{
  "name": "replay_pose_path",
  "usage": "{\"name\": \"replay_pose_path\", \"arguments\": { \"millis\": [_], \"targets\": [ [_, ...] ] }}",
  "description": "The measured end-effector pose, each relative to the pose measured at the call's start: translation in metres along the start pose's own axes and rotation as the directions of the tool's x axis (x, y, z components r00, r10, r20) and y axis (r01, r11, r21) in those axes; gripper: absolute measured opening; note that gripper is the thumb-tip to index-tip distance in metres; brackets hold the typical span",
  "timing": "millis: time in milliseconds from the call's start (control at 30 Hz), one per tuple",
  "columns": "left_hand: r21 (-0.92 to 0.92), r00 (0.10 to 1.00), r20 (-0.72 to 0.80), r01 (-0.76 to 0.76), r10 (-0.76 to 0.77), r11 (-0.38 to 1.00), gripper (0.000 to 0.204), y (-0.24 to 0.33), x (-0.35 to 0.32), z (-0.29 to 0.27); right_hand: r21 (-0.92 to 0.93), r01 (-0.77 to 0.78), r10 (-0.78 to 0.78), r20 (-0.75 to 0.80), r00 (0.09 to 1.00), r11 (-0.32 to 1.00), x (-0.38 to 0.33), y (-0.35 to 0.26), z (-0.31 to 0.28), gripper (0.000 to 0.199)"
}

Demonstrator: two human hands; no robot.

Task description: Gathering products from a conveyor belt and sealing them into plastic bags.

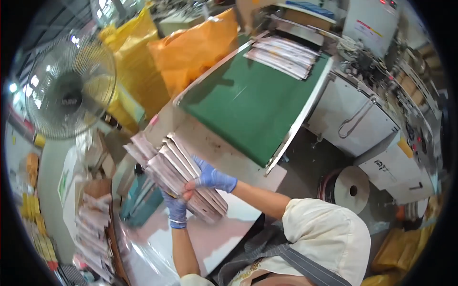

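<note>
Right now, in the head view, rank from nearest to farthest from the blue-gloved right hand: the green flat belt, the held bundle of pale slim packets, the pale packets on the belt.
1. Held bundle of pale slim packets: touching the right hand.
2. Green flat belt: ahead, rightward.
3. Pale packets on the belt: at its far end.

Glossy packets (168, 172), matt gloves (212, 177)
Packets look film-smooth; gloves, thin rubber. Belt (248, 107), one o'clock: smooth, matt. Fan guard (71, 90), ten o'clock: shiny metal wire. Bag (195, 52), eleven o'clock: crinkled, shiny plastic. Apron (267, 248), five o'clock: matt cloth.
</note>
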State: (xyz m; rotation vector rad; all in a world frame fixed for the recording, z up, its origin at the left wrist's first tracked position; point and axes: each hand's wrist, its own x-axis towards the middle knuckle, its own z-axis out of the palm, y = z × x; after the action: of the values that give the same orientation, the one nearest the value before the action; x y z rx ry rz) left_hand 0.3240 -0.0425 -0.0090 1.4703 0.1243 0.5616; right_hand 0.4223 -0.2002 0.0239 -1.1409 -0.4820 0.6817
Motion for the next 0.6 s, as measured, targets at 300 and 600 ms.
{"name": "replay_pose_path", "arguments": {
  "millis": [300, 600],
  "targets": [
    [-0.719, 0.868, 0.396, 0.496, -0.299, 0.487, 0.106, 0.134, -0.039, 0.016, -0.069, 0.588, -0.505, 0.439, 0.744, 0.806, -0.058, -0.053, 0.062, 0.129],
    [-0.146, 0.942, 0.15, 0.323, -0.302, 0.935, 0.068, 0.1, -0.151, -0.046, -0.176, 0.241, -0.171, 0.34, 0.925, 0.954, -0.082, -0.032, 0.15, 0.054]
  ]
}}
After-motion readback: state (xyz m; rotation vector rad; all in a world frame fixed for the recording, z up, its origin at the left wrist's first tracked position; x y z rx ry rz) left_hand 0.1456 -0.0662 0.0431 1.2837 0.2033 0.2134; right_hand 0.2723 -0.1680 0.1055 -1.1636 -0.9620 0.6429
